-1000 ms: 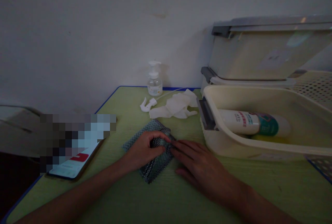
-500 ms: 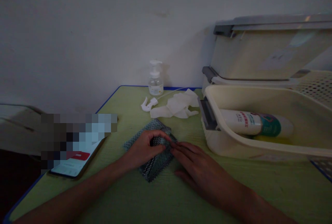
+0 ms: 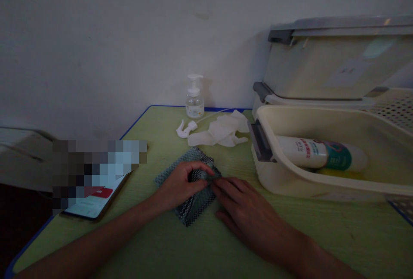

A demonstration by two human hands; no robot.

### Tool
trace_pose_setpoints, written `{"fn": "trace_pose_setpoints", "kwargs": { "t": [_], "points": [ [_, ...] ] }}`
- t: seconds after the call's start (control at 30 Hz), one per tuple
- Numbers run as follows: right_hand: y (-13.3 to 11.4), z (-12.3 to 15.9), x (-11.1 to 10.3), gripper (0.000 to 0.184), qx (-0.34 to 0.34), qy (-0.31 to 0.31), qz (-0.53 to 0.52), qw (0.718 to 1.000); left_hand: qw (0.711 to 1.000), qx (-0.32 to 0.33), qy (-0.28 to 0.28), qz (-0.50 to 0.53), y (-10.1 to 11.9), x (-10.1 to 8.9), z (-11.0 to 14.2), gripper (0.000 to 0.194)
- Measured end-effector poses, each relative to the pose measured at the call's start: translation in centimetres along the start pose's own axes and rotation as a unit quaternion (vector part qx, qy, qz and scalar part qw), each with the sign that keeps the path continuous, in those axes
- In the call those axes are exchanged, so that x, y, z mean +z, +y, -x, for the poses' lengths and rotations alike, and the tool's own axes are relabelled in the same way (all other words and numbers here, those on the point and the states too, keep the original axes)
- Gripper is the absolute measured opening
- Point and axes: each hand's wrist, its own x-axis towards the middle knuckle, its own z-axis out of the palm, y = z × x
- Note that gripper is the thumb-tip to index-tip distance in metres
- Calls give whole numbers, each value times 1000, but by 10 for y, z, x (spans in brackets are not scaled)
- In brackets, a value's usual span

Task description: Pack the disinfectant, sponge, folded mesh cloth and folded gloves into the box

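Observation:
A folded blue-green cloth (image 3: 180, 162) with black-and-white checked bands lies on the table in front of me. My left hand (image 3: 182, 182) rests over it, with thumb and index finger closing in a pinch on the fabric near its right corner. From the right, my right hand (image 3: 247, 208) reaches in. Its fingers lie stretched side by side, their tips touching the same corner beside my left fingertips. The right thumb stays apart, lower down by the table. Exactly what lies between the meeting fingertips is partly hidden.
Behind the cloth lie a crumpled white glove (image 3: 226, 128) and a white spray head (image 3: 186, 129). A clear pump bottle (image 3: 195, 106) stands by the wall. At left is a phone (image 3: 93, 203). A cream bin (image 3: 267, 180) on the right holds a white-and-green bottle (image 3: 322, 153).
The view has shifted very slightly. Both hands stay at the cloth's right corner, with the fingertips moved only a little.

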Motion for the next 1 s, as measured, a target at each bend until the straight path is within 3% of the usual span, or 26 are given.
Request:
{"fn": "trace_pose_setpoints", "kwargs": {
  "t": [0.37,0.6,0.77,0.9,1.0],
  "points": [
    [-4,1,-3,34,-7,20,-24,999,998,-15,21,54,1,-1,0,29],
    [-2,0,-3,45,3,-13,-21,1000,984,-52,45,165,2,-2,0,71],
    [-2,-1,-3,42,21,-39,-32,998,994,-21,18,108,1,1,3,60],
    [-2,1,-4,40,20,-31,-51,998,999,6,-4,-39,4,7,11,53],
    [-1,3,-5,33,14,-17,-63,998,987,65,-10,-145,5,12,17,51]
  ]
}}
